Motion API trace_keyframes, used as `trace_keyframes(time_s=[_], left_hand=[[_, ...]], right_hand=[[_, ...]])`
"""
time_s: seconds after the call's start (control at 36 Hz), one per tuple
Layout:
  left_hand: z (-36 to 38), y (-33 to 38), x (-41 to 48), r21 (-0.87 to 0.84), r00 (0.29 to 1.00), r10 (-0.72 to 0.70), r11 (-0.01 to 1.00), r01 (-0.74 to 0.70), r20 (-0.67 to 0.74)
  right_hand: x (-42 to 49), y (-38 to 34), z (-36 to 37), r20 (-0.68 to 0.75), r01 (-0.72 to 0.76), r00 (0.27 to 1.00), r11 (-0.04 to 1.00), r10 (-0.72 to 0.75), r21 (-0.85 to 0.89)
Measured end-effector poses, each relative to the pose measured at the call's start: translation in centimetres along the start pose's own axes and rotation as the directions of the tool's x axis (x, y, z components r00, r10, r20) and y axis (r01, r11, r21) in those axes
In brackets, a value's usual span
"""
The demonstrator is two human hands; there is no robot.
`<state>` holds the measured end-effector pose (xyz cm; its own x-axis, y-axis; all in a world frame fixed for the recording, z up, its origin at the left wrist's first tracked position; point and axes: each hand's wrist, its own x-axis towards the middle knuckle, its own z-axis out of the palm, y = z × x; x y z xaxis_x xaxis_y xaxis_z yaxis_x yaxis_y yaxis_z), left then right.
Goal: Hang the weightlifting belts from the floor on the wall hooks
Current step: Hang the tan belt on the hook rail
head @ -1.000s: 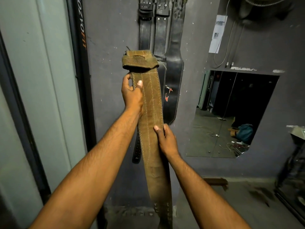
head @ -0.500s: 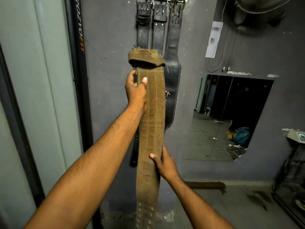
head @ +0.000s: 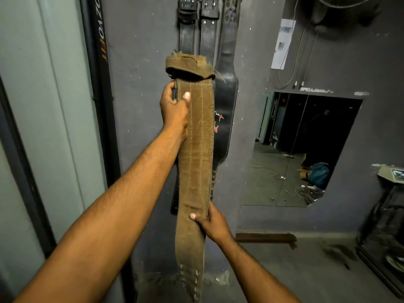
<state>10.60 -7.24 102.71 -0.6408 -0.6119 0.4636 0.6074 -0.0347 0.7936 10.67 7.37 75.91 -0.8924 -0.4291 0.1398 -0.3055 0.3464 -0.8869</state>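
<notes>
A long brown suede belt (head: 197, 154) hangs upright in front of me, its top end folded over. My left hand (head: 175, 108) grips its left edge just under the fold, thumb on the front. Lower down, my right hand (head: 213, 223) pinches its right edge. Behind it, three black leather belts (head: 225, 88) hang side by side on the grey wall, their buckled tops at the frame's upper edge. The hooks themselves are hidden above the frame.
A black vertical post (head: 99, 84) with orange lettering stands left of the belts, beside a pale panel (head: 50, 127). A wall mirror (head: 306, 149) is at right. A wooden piece (head: 266, 238) lies on the floor, and dark equipment (head: 384, 226) stands at far right.
My right hand slid down the brown belt from its middle to lower on the strap. The belt's top stayed near the same height, in front of the black belts.
</notes>
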Motion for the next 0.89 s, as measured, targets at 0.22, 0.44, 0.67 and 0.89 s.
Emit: trace_keyframes(time_s=[0.22,0.44,0.67,0.89], left_hand=[[-1.1,0.0,-0.6,0.053,0.976,-0.151,0.988,0.144,0.159],[-1.0,-2.2,-3.3,0.178,0.917,-0.205,0.972,0.15,0.341],[-4.7,-3.8,-5.1,0.394,0.77,-0.302,0.916,0.072,0.562],[-4.9,-4.3,-7.1,0.518,0.88,-0.167,0.85,-0.101,0.446]], right_hand=[[2.0,-5.9,-4.6,0.174,-0.042,0.983,0.844,-0.061,0.535],[5.2,-19.1,-10.4,-0.192,0.215,0.976,0.583,-0.102,0.783],[5.6,-19.2,-10.0,-0.309,0.316,0.946,0.495,-0.099,0.809],[6.0,-18.8,-9.0,-0.374,0.393,0.916,0.506,-0.144,0.768]])
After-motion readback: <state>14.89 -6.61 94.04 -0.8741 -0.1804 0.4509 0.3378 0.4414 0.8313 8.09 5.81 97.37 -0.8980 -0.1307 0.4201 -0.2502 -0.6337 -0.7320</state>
